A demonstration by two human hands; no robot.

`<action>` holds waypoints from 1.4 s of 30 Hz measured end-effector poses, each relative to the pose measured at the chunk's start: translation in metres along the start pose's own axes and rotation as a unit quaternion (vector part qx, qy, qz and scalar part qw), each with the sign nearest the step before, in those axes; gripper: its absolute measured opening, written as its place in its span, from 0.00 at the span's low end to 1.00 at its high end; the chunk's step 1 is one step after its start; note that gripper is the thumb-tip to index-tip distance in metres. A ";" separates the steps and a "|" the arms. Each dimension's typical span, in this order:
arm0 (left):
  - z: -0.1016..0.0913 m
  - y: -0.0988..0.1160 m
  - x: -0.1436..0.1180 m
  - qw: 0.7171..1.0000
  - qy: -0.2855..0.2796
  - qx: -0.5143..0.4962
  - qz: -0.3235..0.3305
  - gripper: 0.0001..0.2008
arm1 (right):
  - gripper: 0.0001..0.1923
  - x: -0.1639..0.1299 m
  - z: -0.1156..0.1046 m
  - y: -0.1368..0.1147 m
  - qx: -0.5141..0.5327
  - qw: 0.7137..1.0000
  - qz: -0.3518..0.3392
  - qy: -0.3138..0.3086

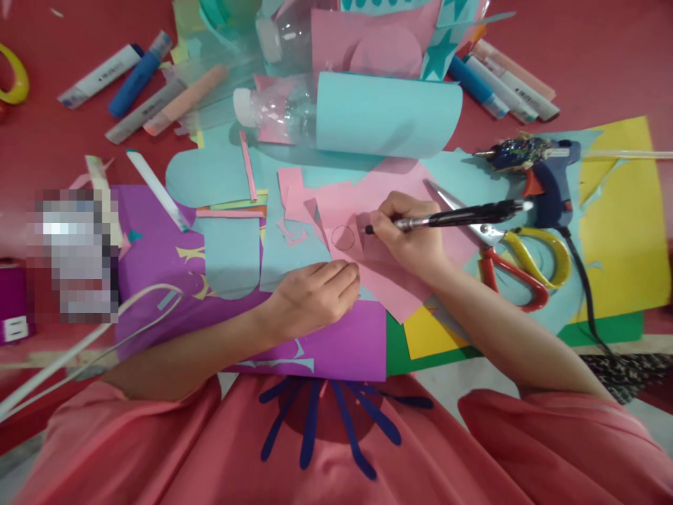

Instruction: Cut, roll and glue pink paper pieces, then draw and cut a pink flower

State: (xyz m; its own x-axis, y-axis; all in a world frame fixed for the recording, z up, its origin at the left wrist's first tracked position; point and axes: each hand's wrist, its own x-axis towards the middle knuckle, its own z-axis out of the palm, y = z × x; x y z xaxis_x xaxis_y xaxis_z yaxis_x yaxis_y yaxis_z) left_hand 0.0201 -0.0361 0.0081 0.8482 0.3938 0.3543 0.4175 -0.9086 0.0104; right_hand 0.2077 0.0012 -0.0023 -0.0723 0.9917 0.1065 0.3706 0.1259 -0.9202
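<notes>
A black pen (pixel 452 216) is pinched in my right hand (pixel 413 235), its dark tip close to a small drawn circle (pixel 343 238) on pink paper (pixel 389 280). My left hand (pixel 315 294) rests at the lower left edge of that paper, fingers bent together and pressing down. Whether those fingers pinch the sheet cannot be made out. Just right of my right hand lie scissors (pixel 491 237) with one red and one yellow handle. Light blue cut pieces (pixel 233 256) and pink scraps (pixel 293 193) are spread left of the circle.
A plastic bottle wrapped in light blue paper (pixel 389 114) lies behind my hands. At the right is a glue gun (pixel 547 172) with its cord trailing forward. Markers (pixel 120 73) lie on both sides. Purple paper (pixel 347 344) and yellow paper (pixel 625 231) cover parts of the red table (pixel 620 56).
</notes>
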 end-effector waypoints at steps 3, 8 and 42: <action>0.003 -0.006 0.002 1.000 0.015 0.000 0.005 0.09 | 0.17 0.001 -0.003 0.001 0.040 0.999 -0.003 0.034; 0.006 -0.016 0.002 1.000 0.025 0.006 -0.014 0.10 | 0.13 0.003 -0.006 -0.002 0.086 0.996 0.014 0.017; 0.001 -0.008 0.004 0.998 0.028 0.003 -0.062 0.09 | 0.13 -0.002 0.001 0.002 0.014 0.995 0.009 -0.095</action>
State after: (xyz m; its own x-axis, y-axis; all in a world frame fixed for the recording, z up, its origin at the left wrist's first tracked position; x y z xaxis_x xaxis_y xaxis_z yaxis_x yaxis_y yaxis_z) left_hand 0.0205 -0.0267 0.0085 0.7699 0.4953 0.4023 0.5205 -0.8522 0.0530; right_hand 0.2075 -0.0003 -0.0052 -0.2409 0.9704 0.0195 0.3484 0.1052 -0.9314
